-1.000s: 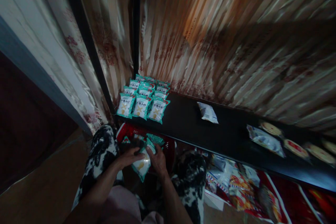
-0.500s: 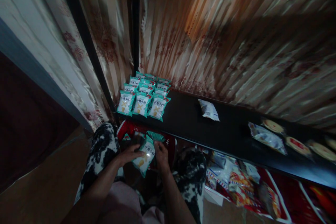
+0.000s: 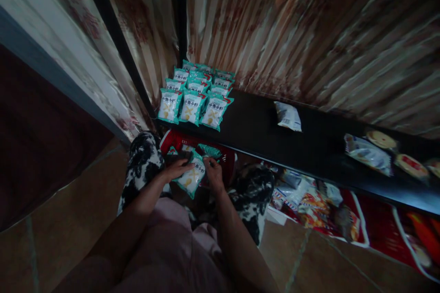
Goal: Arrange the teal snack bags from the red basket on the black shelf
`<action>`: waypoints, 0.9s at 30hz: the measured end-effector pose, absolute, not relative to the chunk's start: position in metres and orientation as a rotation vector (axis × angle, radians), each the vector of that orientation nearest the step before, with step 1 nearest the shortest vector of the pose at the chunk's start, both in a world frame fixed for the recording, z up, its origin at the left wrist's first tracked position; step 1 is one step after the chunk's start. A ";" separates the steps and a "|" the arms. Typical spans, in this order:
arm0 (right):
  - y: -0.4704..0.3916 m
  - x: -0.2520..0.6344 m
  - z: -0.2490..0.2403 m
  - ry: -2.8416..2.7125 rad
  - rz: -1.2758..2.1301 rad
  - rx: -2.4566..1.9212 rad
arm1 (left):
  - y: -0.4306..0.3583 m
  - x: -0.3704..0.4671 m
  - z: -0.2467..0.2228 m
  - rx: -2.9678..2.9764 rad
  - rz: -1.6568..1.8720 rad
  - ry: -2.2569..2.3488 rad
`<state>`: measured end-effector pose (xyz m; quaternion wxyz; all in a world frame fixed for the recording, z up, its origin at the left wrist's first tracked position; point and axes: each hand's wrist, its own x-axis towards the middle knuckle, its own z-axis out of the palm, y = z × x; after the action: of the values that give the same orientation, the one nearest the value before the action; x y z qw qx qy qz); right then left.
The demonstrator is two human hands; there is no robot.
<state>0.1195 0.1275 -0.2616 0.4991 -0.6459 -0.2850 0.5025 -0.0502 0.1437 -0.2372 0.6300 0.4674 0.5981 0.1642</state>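
Between my knees, a green-and-white snack bag (image 3: 191, 177) is held low over a red basket (image 3: 225, 154). My left hand (image 3: 178, 169) grips its left side, with the thumb lying across the front. The fingers of my right hand (image 3: 213, 170) pinch its upper right edge. Another green bag (image 3: 209, 150) lies in the basket just behind it. On the black shelf (image 3: 250, 123) above, several matching green-and-white bags (image 3: 190, 106) stand in rows at the left end.
Farther right on the shelf lie a white packet (image 3: 288, 116), a clear-wrapped packet (image 3: 368, 154) and round packaged items (image 3: 411, 166). Beneath it sit red baskets (image 3: 378, 223) of mixed snacks. Curtains (image 3: 247, 32) hang behind, and a black post (image 3: 120, 41) rises at the left.
The view has tilted downward, so the shelf and hands appear higher in the picture. Both hands still hold the same bag, little changed in its tilt.
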 end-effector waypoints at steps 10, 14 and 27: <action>0.124 0.118 -0.252 -0.665 1.284 -1.527 | 0.145 -0.048 -0.238 0.970 0.445 1.412; 0.125 0.118 -0.258 -0.627 1.251 -1.513 | 0.143 -0.046 -0.236 0.950 0.458 1.382; 0.124 0.117 -0.252 -0.595 1.290 -1.474 | 0.145 -0.046 -0.236 0.935 0.458 1.461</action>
<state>0.1169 0.1238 -0.2520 0.5203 -0.6149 -0.2483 0.5380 -0.0464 0.1453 -0.2365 0.6237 0.4074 0.6365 0.1997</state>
